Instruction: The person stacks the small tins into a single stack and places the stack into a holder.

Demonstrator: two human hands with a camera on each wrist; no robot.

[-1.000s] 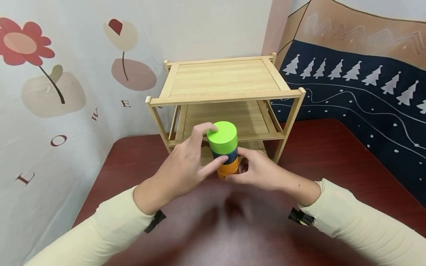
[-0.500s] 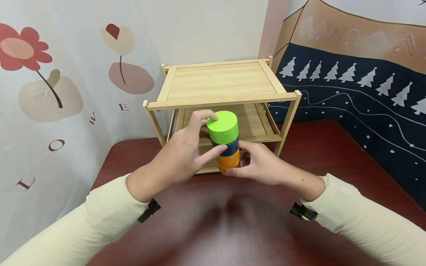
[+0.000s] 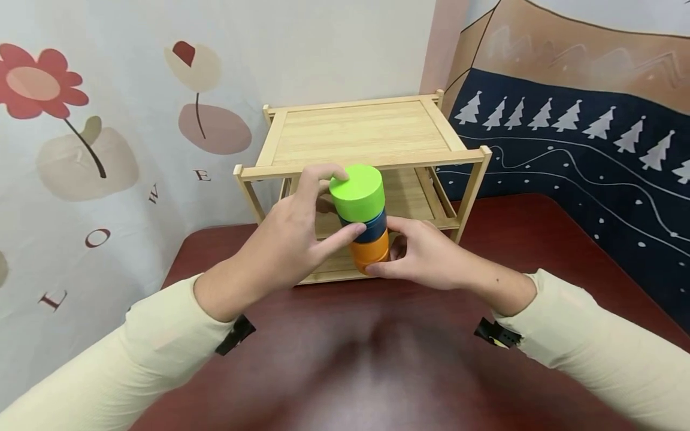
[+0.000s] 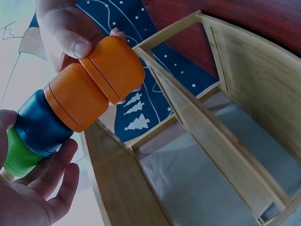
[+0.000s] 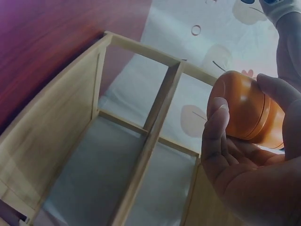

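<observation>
A tall cylindrical container stands between both hands in front of the wooden shelf. It has a bright green top section (image 3: 358, 194), a dark blue band (image 3: 375, 227) and an orange lower part (image 3: 371, 250). My left hand (image 3: 286, 236) holds the upper end, one finger bent onto the green top and the thumb against the blue band. Around the orange lower end, my right hand (image 3: 426, 254) curls its fingers and thumb. In the left wrist view the orange part (image 4: 77, 96) shows two stepped sections; the right wrist view shows the rounded orange end (image 5: 237, 101).
A light wooden tiered shelf (image 3: 361, 131) stands behind the hands on a dark red table (image 3: 377, 383). Its front rail (image 3: 431, 158) is close behind the container. A wall hanging with printed flowers (image 3: 215, 129) and a dark blue one with white trees (image 3: 571, 149) border the table.
Both hands have lifted the container, so its green top now overlaps the shelf's front top rail. Their grips look the same. The view has shifted slightly.
</observation>
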